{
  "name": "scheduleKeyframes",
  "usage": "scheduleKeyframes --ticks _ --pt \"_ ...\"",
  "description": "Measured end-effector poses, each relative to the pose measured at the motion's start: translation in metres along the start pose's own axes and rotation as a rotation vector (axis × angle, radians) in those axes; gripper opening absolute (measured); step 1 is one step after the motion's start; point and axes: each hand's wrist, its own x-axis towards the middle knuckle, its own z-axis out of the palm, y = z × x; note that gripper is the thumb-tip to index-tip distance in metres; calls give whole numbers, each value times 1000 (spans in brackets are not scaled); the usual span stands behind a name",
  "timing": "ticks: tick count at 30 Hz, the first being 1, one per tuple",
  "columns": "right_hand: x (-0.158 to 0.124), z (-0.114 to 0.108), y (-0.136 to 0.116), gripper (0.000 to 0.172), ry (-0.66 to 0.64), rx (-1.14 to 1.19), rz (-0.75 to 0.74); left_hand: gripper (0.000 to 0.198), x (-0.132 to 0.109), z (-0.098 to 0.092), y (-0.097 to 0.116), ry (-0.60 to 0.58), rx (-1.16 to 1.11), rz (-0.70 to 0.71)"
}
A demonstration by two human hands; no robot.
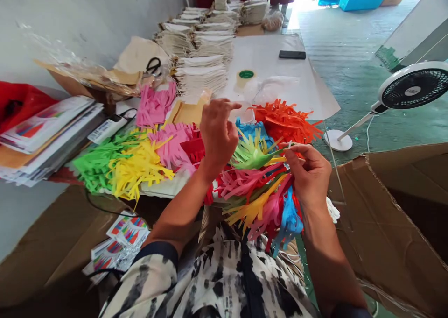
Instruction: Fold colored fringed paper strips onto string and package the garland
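My right hand [311, 169] is closed in a pinch at the gathered ends of a bunch of paper tassels. A light green tassel [257, 153] sticks out from it to the left. Pink, yellow-orange and blue tassels [289, 217] hang below the fingers over my lap. My left hand [219, 132] is raised above the table, index finger stretched to the right and thumb apart, with nothing visible in it. Under and beside it lie red and pink fringed paper [175, 143]. Orange-red fringe [289, 122] and blue fringe [250, 129] lie beyond the hands.
Yellow fringe [140, 166] and green fringe [100, 164] lie at left, near stacked printed packets [49, 136]. Farther back are scissors [153, 67], tape [246, 76], a black phone [292, 54] and bundled white stacks [201, 75]. A fan [413, 87] and cardboard box [388, 220] stand right.
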Motion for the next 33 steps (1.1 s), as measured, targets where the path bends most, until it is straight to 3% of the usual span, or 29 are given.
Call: scheduleKeyframes --ticks 2,5,7,9,15,25,33 --pt "-1 2 -1 17 14 -7 3 32 -2 -6 15 26 -90 83" --pt "-2 4 -2 17 37 -6 -10 17 -13 -5 41 -259 -308 182" --pt "-3 4 -1 17 43 -18 -12 17 -21 2 50 -423 -417 99" --pt "-3 4 0 17 36 -19 -16 19 -27 10 50 -483 -491 -29" --pt "-2 0 2 17 31 -16 -61 11 -28 16 36 -537 -661 -235" --pt "-3 4 0 15 8 -88 -71 11 -31 16 34 -604 -801 -325" --pt "-2 7 -2 15 23 -103 -75 20 -33 20 31 -574 -967 -459"
